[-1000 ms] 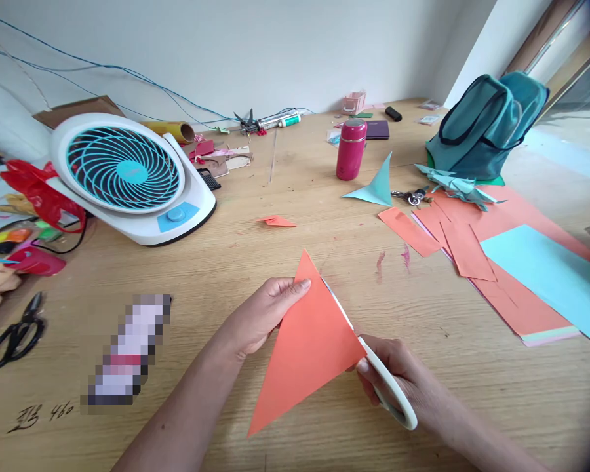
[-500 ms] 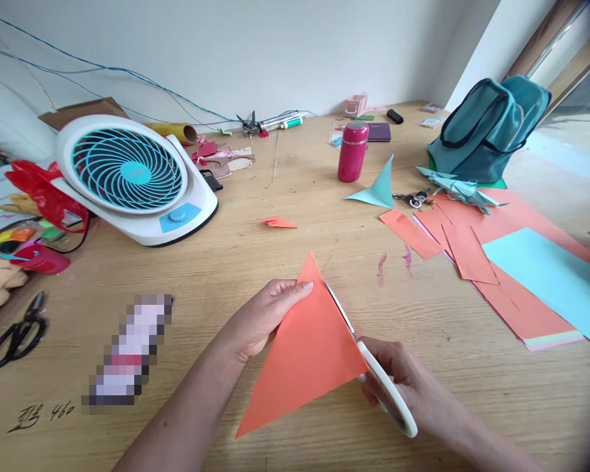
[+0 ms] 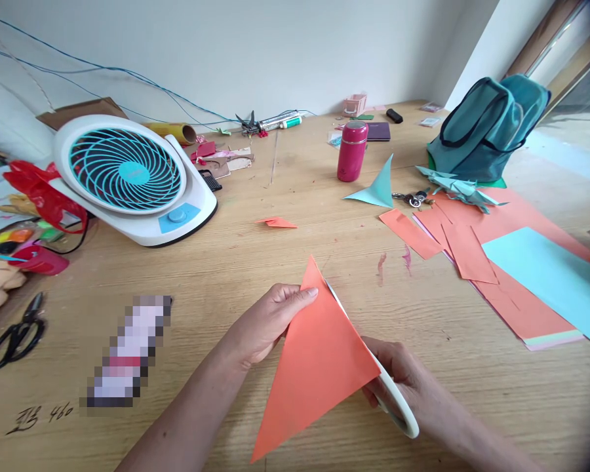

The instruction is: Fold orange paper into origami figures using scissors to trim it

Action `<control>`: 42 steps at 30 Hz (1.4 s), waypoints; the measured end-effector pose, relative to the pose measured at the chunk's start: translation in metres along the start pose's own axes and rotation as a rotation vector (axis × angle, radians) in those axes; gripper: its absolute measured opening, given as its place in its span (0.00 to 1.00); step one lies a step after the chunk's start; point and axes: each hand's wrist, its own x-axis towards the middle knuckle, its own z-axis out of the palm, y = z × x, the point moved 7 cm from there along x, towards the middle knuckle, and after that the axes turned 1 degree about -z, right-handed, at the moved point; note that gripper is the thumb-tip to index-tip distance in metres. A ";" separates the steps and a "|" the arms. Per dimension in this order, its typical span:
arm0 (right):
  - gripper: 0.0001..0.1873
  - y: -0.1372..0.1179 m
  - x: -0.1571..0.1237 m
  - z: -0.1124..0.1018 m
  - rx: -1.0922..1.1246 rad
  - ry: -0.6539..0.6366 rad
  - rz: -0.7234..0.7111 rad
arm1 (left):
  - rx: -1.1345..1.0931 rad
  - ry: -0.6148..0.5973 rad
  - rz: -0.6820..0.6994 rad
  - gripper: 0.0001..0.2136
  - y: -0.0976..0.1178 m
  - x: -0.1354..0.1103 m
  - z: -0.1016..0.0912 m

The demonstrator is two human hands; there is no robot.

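An orange paper triangle (image 3: pixel 319 354) is held up over the table, its narrow tip pointing away from me. My left hand (image 3: pixel 275 321) pinches its left edge near the tip, with the thumb on top and the fingers underneath. Along the right edge of the sheet, my right hand (image 3: pixel 393 367) grips a pair of scissors with white handles (image 3: pixel 400 403). One blade shows as a thin strip beside the upper right edge; the rest is hidden behind the paper. A small folded orange paper piece (image 3: pixel 277 223) lies beyond the tip.
At the left stand a white and blue fan (image 3: pixel 187 210) and black-handled scissors (image 3: pixel 14 341). Further back are a pink flask (image 3: pixel 353 152), a folded blue paper (image 3: pixel 376 187) and keys (image 3: pixel 415 198). Orange sheets (image 3: pixel 521 295), a blue sheet (image 3: pixel 545 275) and a teal bag (image 3: pixel 472 137) occupy the right.
The orange triangle has shifted right and slightly toward me, now covering more of the scissors. My left hand has moved slightly right with it. My right hand has hardly moved.
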 end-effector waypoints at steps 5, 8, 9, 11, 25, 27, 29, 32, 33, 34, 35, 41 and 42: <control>0.20 -0.002 -0.002 0.000 -0.004 0.013 -0.016 | -0.014 -0.032 0.014 0.25 0.001 0.000 0.001; 0.18 -0.002 -0.001 0.000 0.005 0.011 -0.030 | 0.002 -0.023 0.011 0.25 0.000 0.000 0.000; 0.18 -0.002 -0.001 0.000 0.010 0.010 -0.037 | 0.010 -0.020 0.009 0.25 0.000 0.000 0.000; 0.17 -0.001 0.000 0.000 0.007 0.014 -0.045 | 0.016 -0.020 0.010 0.25 -0.001 0.000 0.000; 0.08 0.001 -0.001 0.002 0.056 0.017 -0.015 | 0.014 -0.031 -0.013 0.25 -0.005 -0.001 0.003; 0.08 0.001 -0.001 0.002 0.047 0.019 -0.017 | 0.006 -0.042 -0.009 0.25 -0.004 -0.001 0.004; 0.08 0.000 -0.001 0.002 0.040 0.020 -0.024 | -0.007 -0.059 -0.002 0.25 -0.003 -0.001 0.006; 0.08 0.000 -0.001 0.003 0.049 0.018 -0.025 | -0.020 -0.072 -0.001 0.24 -0.003 -0.002 0.008; 0.08 -0.001 0.000 0.003 0.055 0.016 -0.025 | -0.016 -0.075 -0.005 0.25 -0.004 -0.002 0.008; 0.08 -0.002 0.000 0.002 0.063 0.015 -0.027 | -0.010 -0.076 -0.012 0.25 -0.005 -0.003 0.009; 0.08 -0.004 0.000 0.002 0.071 0.014 -0.032 | -0.002 -0.077 -0.018 0.25 -0.006 -0.003 0.009; 0.12 -0.008 0.000 0.001 0.102 0.016 -0.050 | 0.015 -0.088 -0.016 0.25 -0.005 -0.003 0.014; 0.12 -0.008 -0.001 0.001 0.105 0.017 -0.048 | 0.022 -0.091 -0.013 0.25 -0.005 -0.003 0.014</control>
